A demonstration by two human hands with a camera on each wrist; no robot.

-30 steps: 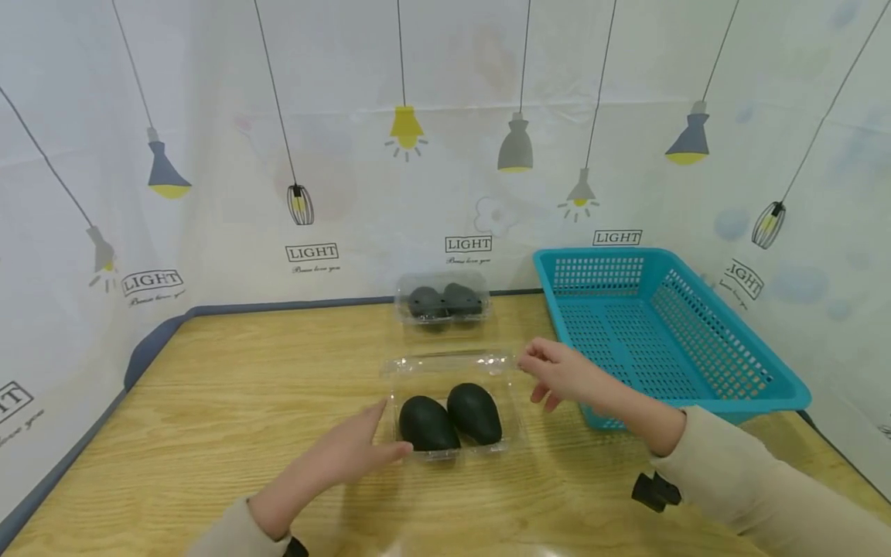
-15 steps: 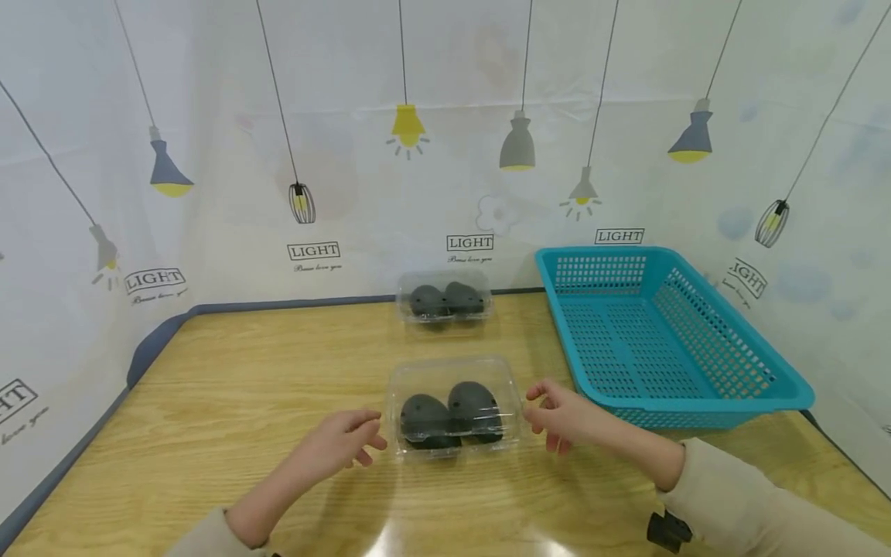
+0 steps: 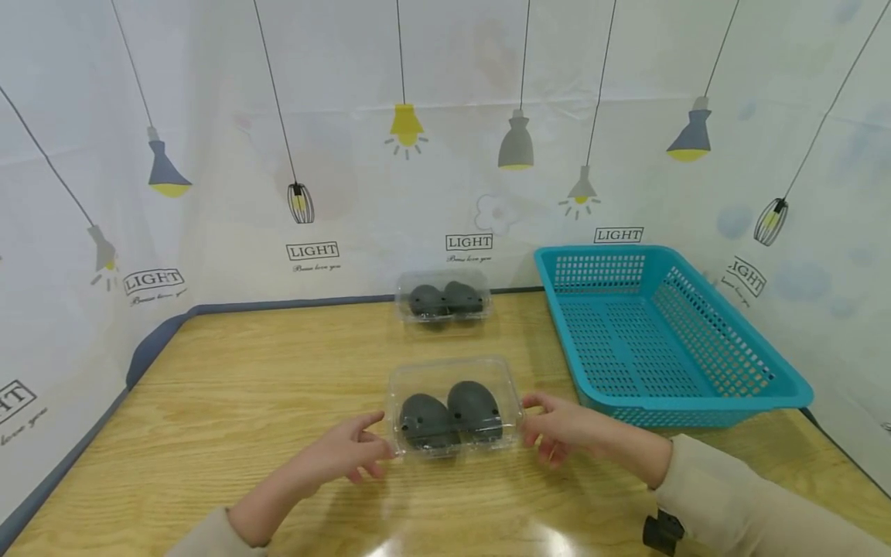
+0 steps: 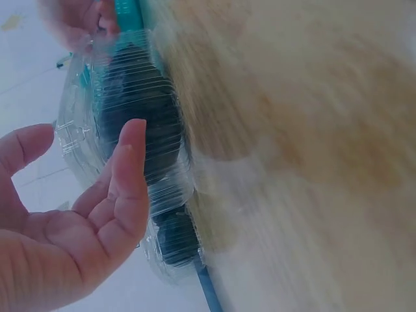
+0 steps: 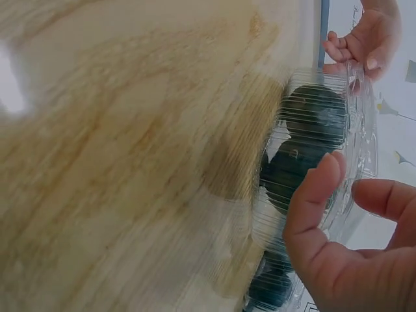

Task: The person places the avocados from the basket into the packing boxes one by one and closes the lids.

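Note:
A clear plastic clamshell box (image 3: 452, 370) stands on the table with its lid down over two dark avocados (image 3: 476, 410). At its left side is my left hand (image 3: 348, 449), its thumb and fingers apart with nothing gripped between them in the left wrist view. My right hand (image 3: 567, 425) is at the box's right side, fingers loosely bent. Seen from the right wrist, the right thumb and fingertips (image 5: 333, 166) lie close to the lid's rim; whether they touch it I cannot tell.
Behind stands a second clear clamshell box (image 3: 443, 319) with two dark avocados in it, near the wall. A teal perforated basket (image 3: 696, 403) occupies the table's right side. A wall sheet printed with lamps (image 3: 516, 143) borders the wooden table (image 3: 278, 371).
The lid of the front box, raised a second ago, has come down over the avocados. Both hands have shifted to the box's two sides, moving slightly closer in the last half second.

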